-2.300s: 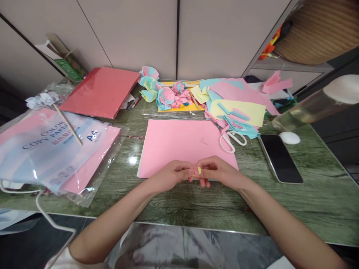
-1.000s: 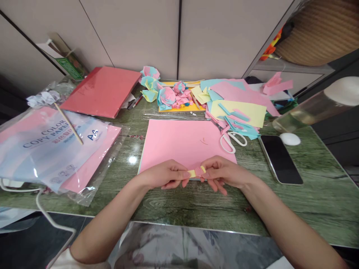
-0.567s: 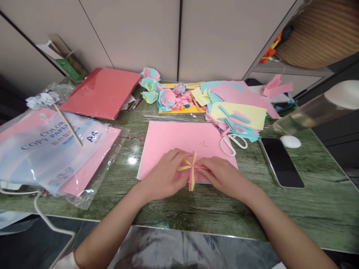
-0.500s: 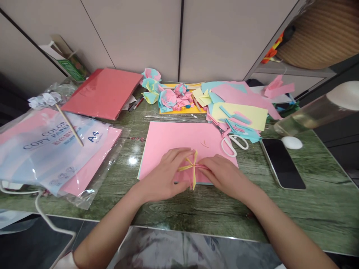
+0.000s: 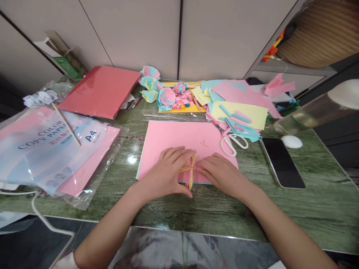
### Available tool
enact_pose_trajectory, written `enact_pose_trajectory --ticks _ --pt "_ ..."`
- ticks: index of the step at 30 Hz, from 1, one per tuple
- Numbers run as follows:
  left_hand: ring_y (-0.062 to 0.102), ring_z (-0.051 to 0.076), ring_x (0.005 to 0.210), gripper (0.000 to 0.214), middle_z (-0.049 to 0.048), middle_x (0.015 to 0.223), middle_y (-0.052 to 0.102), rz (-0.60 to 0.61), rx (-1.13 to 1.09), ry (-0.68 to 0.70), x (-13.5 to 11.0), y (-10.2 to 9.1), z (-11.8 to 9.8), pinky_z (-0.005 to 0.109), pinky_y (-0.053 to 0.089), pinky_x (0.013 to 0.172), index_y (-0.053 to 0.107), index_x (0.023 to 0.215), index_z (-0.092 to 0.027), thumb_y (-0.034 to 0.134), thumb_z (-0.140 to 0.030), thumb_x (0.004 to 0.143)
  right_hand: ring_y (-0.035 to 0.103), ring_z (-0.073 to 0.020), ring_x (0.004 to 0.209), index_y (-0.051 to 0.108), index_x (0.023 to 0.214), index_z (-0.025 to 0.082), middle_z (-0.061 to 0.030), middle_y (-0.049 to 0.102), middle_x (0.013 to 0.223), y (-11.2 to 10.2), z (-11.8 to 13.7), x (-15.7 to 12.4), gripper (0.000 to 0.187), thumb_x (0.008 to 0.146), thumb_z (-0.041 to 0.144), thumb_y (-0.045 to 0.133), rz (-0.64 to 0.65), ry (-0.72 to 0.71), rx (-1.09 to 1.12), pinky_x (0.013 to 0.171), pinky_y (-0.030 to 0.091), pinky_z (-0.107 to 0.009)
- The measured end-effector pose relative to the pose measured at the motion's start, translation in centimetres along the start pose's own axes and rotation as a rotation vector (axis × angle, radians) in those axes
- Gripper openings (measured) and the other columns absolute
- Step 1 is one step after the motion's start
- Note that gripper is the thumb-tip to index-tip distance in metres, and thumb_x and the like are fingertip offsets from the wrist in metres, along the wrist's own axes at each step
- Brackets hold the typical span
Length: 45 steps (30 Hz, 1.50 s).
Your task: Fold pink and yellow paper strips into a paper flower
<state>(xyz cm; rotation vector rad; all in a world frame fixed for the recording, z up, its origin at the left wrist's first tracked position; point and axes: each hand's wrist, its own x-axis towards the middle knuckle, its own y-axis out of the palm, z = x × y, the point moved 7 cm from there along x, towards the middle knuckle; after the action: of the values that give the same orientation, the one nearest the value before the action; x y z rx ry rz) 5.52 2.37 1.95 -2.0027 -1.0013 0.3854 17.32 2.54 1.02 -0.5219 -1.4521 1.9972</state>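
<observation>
Left hand (image 5: 168,172) covers the left tips of the pink-and-yellow folded paper (image 5: 191,172) near the counter's (image 5: 213,213) front edge; can't tell if its fingers touch it. Right hand (image 5: 224,172) hides the right tip. Scissors (image 5: 232,142) blades partly lost among paper scraps (image 5: 239,121). Copy-paper bag (image 5: 53,149) cut off at left, small print unreadable. Bottle (image 5: 311,108) by the counter's right edge: cap clipped. Slivers (image 5: 205,144) on pink sheet (image 5: 176,136) too small to identify.

Place: likely home craft corner | green wood-grain bench (image 5: 316,213) | plain cabinet doors (image 5: 230,41) | copy-paper pack (image 5: 36,157), scissors (image 5: 230,137), phone (image 5: 282,162)
</observation>
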Motion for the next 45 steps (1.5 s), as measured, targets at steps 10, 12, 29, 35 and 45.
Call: enact_pose_trajectory --ticks 10,12,29,35,45 --pt "0.035 0.024 0.119 0.059 0.0093 0.123 0.043 -0.013 0.072 -0.068 -0.5 -0.7 0.3 0.04 0.029 0.101 0.039 0.125 -0.021 0.062 -0.032 0.071 0.056 -0.0172 0.079 0.056 0.097 0.018 -0.006 0.064 0.088 -0.2 -0.4 0.1 0.024 0.092 0.027 0.035 0.003 0.034 0.046 0.071 0.037 -0.031" --pt "0.037 0.024 0.115 0.044 0.0101 0.117 0.044 -0.04 0.094 -0.09 -0.5 -0.8 0.1 0.041 0.031 0.098 0.047 0.116 -0.02 0.055 -0.021 0.073 0.056 -0.0171 0.078 0.057 0.095 0.018 -0.006 0.064 0.086 -0.1 -0.4 0.1 0.025 0.092 0.027 0.034 -0.003 0.034 0.039 0.071 0.037 -0.031" --pt "0.03 0.021 0.126 0.071 0.0055 0.137 0.036 0.011 0.013 -0.006 -0.2 0.1 -1.0 0.039 0.027 0.104 0.024 0.134 -0.022 0.053 -0.018 0.07 0.052 -0.0151 0.077 0.057 0.094 0.019 -0.0033 0.061 0.082 0.3 0.2 0.0 0.016 0.087 0.016 0.043 -0.081 -0.084 -0.043 0.071 0.035 -0.028" --pt "0.036 0.021 0.12 0.069 0.0054 0.131 0.042 -0.045 0.058 -0.077 -0.1 -0.5 -0.3 0.038 0.028 0.102 0.025 0.133 -0.023 0.058 -0.026 0.073 0.052 -0.0157 0.077 0.057 0.096 0.018 -0.0036 0.063 0.081 0.1 -0.3 0.0 0.017 0.089 0.02 0.042 -0.097 -0.05 -0.068 0.072 0.035 -0.029" --pt "0.046 0.02 0.104 0.036 0.0073 0.109 0.047 -0.102 0.026 -0.116 -0.3 -1.0 0.8 0.038 0.038 0.092 0.051 0.111 -0.022 0.058 -0.025 0.075 0.054 -0.0149 0.074 0.058 0.09 0.018 -0.0032 0.064 0.078 -0.7 -0.3 0.1 0.02 0.09 0.027 0.039 -0.197 -0.034 -0.076 0.073 0.034 -0.029"
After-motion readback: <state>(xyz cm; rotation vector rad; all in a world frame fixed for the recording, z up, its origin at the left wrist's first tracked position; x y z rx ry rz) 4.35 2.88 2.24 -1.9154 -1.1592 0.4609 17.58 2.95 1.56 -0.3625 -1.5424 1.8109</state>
